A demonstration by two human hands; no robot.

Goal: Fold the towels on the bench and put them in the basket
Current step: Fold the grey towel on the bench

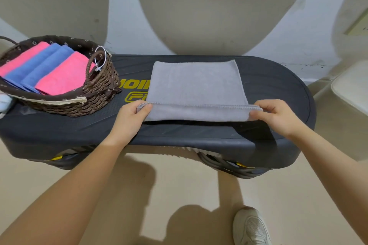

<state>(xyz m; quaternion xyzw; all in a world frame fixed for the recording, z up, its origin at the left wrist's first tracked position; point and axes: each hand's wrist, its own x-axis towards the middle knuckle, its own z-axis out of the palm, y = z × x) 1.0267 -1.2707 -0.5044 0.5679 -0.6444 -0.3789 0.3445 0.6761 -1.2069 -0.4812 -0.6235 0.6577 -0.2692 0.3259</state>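
Note:
A grey towel (196,85) lies spread on the dark bench (278,89), its near edge lifted off the surface and curled back over itself. My left hand (133,114) pinches the towel's near left corner. My right hand (275,114) pinches the near right corner. A brown wicker basket (99,85) stands on the bench's left end. It holds folded pink towels (63,76) and blue towels (42,63) laid side by side.
The bench has yellow lettering beside the basket. Large grey shapes with yellow discs stand against the wall behind. A pale cushioned seat (352,85) is at the right. My shoe (251,226) is on the beige floor below the bench.

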